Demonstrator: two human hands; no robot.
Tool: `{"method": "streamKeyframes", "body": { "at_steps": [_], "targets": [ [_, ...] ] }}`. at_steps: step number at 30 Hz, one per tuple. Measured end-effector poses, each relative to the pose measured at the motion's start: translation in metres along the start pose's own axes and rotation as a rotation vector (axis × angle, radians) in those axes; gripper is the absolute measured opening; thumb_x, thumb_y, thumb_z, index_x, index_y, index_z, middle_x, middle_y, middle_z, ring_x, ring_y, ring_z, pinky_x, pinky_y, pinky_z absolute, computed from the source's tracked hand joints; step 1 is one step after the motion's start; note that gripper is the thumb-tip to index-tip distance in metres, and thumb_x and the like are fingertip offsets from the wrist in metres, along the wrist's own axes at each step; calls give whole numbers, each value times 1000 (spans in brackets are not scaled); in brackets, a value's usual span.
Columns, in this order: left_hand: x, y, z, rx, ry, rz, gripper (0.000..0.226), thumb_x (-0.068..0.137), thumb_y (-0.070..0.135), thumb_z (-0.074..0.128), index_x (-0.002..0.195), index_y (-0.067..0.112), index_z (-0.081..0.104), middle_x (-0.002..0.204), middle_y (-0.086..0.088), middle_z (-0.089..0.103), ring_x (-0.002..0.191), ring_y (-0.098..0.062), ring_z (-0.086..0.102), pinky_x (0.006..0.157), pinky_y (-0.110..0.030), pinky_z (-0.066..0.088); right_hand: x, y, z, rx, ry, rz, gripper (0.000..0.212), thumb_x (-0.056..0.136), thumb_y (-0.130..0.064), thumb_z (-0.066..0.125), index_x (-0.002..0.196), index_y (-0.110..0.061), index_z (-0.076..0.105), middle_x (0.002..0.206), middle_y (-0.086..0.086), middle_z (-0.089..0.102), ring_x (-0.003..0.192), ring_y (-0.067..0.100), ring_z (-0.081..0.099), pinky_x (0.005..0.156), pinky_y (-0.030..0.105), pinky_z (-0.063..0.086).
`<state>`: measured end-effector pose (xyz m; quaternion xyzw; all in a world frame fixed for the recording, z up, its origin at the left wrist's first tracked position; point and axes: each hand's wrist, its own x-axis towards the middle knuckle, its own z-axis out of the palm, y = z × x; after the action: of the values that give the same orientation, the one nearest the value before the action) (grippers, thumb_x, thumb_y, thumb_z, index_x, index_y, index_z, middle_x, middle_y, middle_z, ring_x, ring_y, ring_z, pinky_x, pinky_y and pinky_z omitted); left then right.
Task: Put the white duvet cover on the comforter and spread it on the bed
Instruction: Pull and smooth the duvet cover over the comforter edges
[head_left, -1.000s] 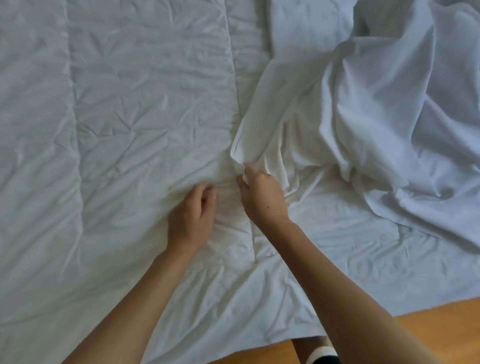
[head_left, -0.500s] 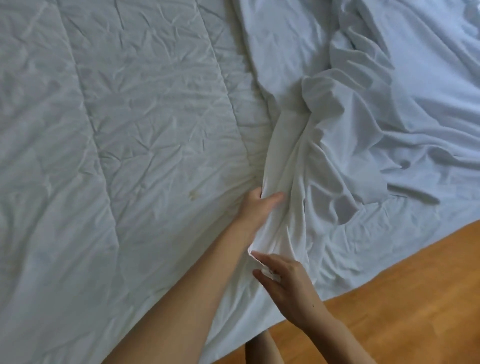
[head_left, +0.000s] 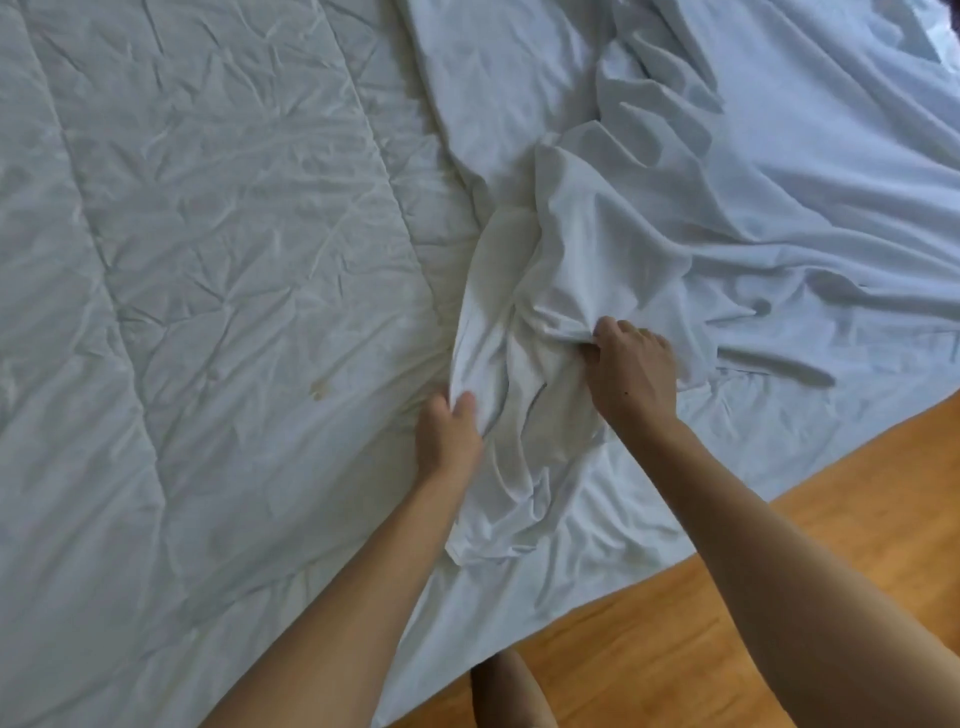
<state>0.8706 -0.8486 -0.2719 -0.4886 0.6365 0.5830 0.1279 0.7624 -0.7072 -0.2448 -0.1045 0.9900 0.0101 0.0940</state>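
Right hand (head_left: 631, 371) has moved up from the near edge, fingers now clamped on a bunched fold of white duvet cover (head_left: 597, 249); left hand (head_left: 449, 431) pinches its edge beside the quilted comforter (head_left: 208, 234) spread on the bed.

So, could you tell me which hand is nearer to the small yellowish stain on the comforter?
Left. The left hand grips the duvet cover's edge just right of the stain on the comforter; the right hand grips bunched cover farther right.
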Motion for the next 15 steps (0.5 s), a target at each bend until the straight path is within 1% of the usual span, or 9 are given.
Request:
{"method": "streamKeyframes", "body": {
  "at_steps": [1,2,5,7,8,10,12,13,15],
  "targets": [
    [0,3,1,-19,108,34,26,100,20,47,109,-2,58,109,-19,63,101,-31,59,76,-29,39,1,6,-4,38,43,7,15,98,-19,43,89,-8,48,85,17,63,81,38,59,65,38,32],
    [0,10,-1,-34,189,59,23,100,16,46,104,-3,58,108,-22,63,100,-32,59,72,-28,35,4,13,-12,90,94,38,15,100,-17,39,94,-6,49,84,20,63,78,40,59,62,37,30],
    [7,34,-23,-7,280,224,17,98,9,47,98,-5,57,101,-21,62,92,-28,56,69,-26,31,19,48,-50,172,253,216,23,102,-22,35,109,-5,50,91,30,62,86,47,57,65,38,28],
    [21,57,-55,91,345,386,13,95,7,49,97,-3,57,94,-17,57,86,-22,50,71,-29,31,37,76,-78,163,318,283,24,101,-24,34,108,-6,48,96,33,59,91,48,55,68,40,28],
    [30,70,-73,129,394,454,8,95,6,49,97,1,56,92,-14,53,85,-19,46,72,-30,32,46,87,-90,140,347,309,25,101,-25,34,107,-6,48,98,34,59,93,49,54,68,41,28],
    [47,99,-101,157,482,524,3,93,6,48,93,9,49,92,-10,49,85,-16,43,71,-26,30,65,100,-105,106,381,336,26,100,-27,33,105,-6,48,101,34,59,95,49,53,69,41,28],
    [63,117,-109,155,531,503,5,90,8,46,86,10,48,88,-7,49,83,-15,42,69,-22,28,78,102,-105,151,347,372,27,99,-27,34,103,-6,50,104,30,60,98,46,53,70,41,31],
    [69,121,-108,119,527,454,12,89,8,46,78,12,47,81,-3,48,80,-14,42,68,-23,29,81,100,-100,202,294,425,28,98,-26,35,105,-6,53,109,27,60,102,44,54,73,41,35],
    [71,115,-102,-40,458,324,23,85,10,46,65,17,40,67,3,40,71,-14,40,65,-26,30,77,95,-82,290,131,525,29,97,-24,39,111,-6,57,118,22,60,111,40,54,82,39,40]
  ]
}}
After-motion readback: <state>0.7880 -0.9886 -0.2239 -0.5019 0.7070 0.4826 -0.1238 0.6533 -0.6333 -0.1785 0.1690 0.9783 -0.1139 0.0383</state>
